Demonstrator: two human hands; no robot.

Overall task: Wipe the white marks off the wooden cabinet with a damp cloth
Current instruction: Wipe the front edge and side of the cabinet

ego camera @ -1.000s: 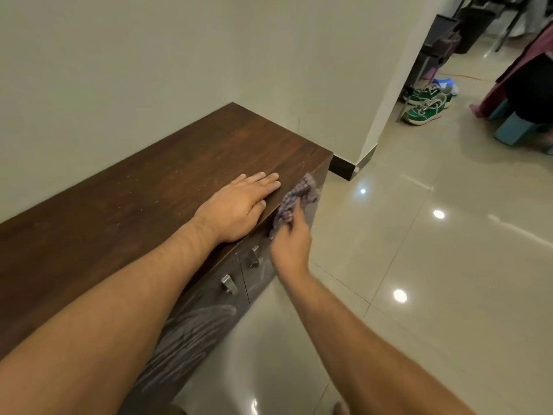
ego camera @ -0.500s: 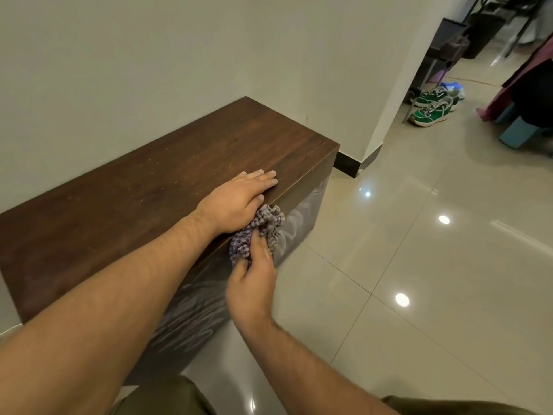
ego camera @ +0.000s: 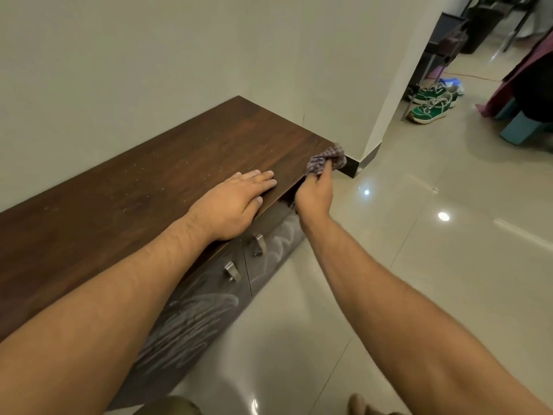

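I am seeing one wooden cabinet (ego camera: 143, 187) with two metal handles (ego camera: 259, 244) on its doors. I am holding one checked cloth (ego camera: 324, 161). I am using my two hands (ego camera: 230, 205). Two green shoes (ego camera: 431, 107) are sitting on the floor. One blue stool (ego camera: 522, 131) is standing near them.

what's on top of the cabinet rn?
Only the left hand, flat, palm down near the front edge of the wooden cabinet, plus faint pale specks. The forearm hides part of the top. The right hand holds the checked cloth at the far front corner, beyond the top's edge.
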